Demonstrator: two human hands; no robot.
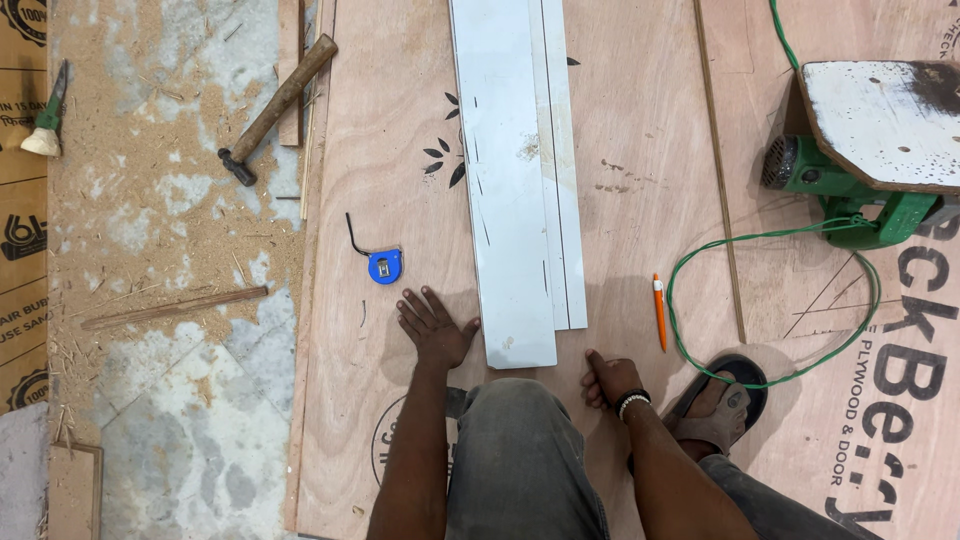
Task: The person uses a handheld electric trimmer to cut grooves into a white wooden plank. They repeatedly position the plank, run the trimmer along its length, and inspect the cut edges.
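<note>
Plywood sheet (640,150): white laminate strips (515,180), left hand (435,325) beside.

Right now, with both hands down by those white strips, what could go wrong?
1. The green cord loops on the plywood sheet around the sandalled foot; it could snag and tug the green power tool.
2. The left hand lies flat beside the end of the white strips; a strip edge might scrape the fingers if one slides.
3. The orange pen lies loose near the right hand and could roll underfoot.
</note>
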